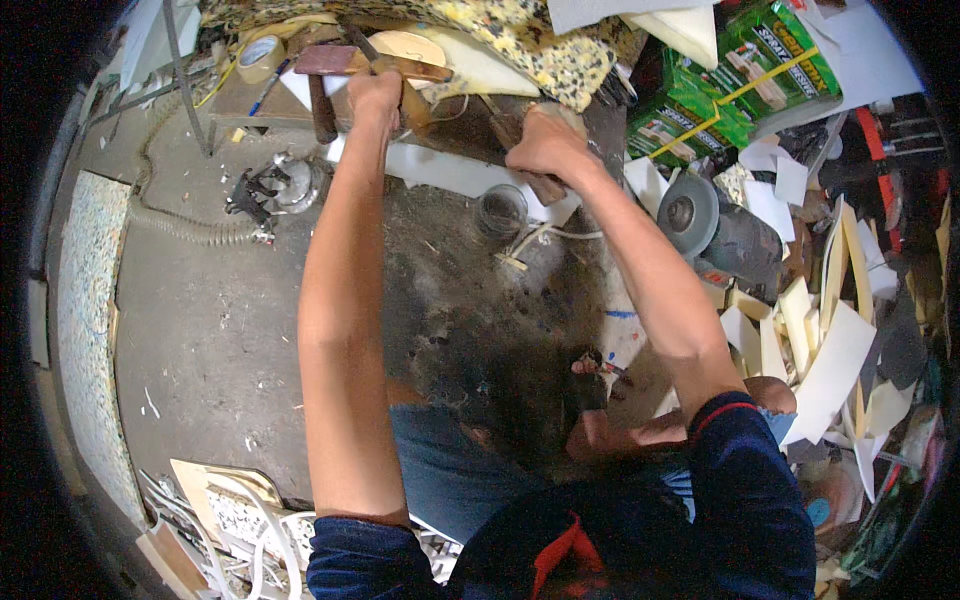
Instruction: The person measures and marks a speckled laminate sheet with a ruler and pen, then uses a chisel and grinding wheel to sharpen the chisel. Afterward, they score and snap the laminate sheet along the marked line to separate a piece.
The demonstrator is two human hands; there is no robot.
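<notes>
Far from me, at the edge of a low bench, my left hand is closed around a brown wooden piece; its fingers are mostly hidden. Beside that hand lies a reddish-brown block with a dark leg or handle hanging down. My right hand is wrapped over a dark brown wooden bar, which slants down toward me. Just below the bench edge runs a long white strip. A round cream-coloured disc sits behind my left hand.
Speckled foam covers the bench's back. A tape roll and blue pen lie left. On the floor are a clear jar and a metal canister with a hose. A bench grinder, green boxes and foam offcuts crowd the right.
</notes>
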